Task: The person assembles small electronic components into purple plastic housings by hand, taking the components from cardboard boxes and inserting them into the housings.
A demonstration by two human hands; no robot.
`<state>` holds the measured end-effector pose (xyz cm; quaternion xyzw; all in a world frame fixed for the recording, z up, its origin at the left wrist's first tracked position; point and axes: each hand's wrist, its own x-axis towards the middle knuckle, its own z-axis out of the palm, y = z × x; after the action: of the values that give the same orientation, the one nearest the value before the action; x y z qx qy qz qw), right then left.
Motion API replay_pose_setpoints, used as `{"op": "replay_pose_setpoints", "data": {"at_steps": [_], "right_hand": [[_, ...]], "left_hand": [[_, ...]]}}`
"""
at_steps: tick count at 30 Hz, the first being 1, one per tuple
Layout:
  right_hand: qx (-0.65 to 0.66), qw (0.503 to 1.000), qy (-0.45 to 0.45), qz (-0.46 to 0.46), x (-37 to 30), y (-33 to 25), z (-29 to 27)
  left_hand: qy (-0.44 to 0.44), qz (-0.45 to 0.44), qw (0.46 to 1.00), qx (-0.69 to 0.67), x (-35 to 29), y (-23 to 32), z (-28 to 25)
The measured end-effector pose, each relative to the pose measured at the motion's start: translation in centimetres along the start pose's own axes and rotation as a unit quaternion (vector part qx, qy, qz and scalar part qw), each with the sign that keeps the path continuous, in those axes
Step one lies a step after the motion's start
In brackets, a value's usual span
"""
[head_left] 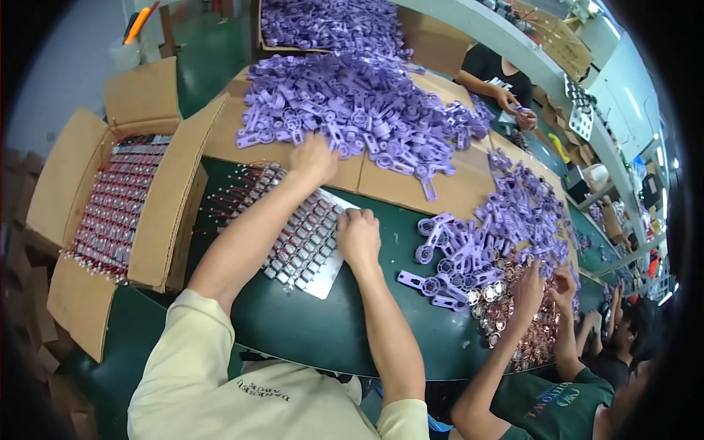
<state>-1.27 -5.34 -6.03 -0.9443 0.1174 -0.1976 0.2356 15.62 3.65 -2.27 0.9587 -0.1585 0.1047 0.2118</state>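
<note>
- Your left hand [314,158] is at the near edge of the big heap of purple parts [352,95], knuckles up, fingers bent down among the pieces; the fingertips are hidden, so you cannot tell whether it grasps a part.
- Your right hand [359,236] is half curled, palm down, at the right side of the rows of silver blocks [304,238], over the pale board [331,281] under them; you cannot tell whether the fingers grip a block or only rest there.
- Your 2 hands are apart, the left farther forward, its forearm crossing above the silver blocks.
- The rows of blocks sit aslant on the green table [323,330], red wires fanning out at their far left.
- The purple heap lies on cardboard sheeting [458,187], whose near edge runs just beyond the board.
- To your left, the cardboard box [187,227] has its flaps spread, the right flap close to the board's wired side; more wired blocks [121,198] fill it.
- Open green surface lies between your right forearm and a smaller purple cluster [458,257], and between the board and the table's near edge.
- Beyond that cluster, 2 co-worker's hands [546,290] are raised over coppery pieces [524,334], well apart from yours.
</note>
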Motion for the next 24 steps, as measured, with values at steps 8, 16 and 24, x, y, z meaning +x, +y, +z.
{"op": "replay_pose_setpoints", "data": {"at_steps": [8,16,24], "right_hand": [[0.143,0.988,-0.031,0.039,-0.7,1.9,-1.9],[0.371,0.906,-0.150,0.141,-4.1,2.2,-4.9],[0.428,0.883,-0.045,0.187,-5.0,1.3,-6.3]], "left_hand": [[-0.054,0.046,0.990,-0.122,-1.3,0.2,0.7],[-0.245,-0.203,0.635,-0.704,-12.7,-1.4,-5.3],[-0.235,-0.195,0.529,-0.792,-17.1,0.4,-5.6]]}}
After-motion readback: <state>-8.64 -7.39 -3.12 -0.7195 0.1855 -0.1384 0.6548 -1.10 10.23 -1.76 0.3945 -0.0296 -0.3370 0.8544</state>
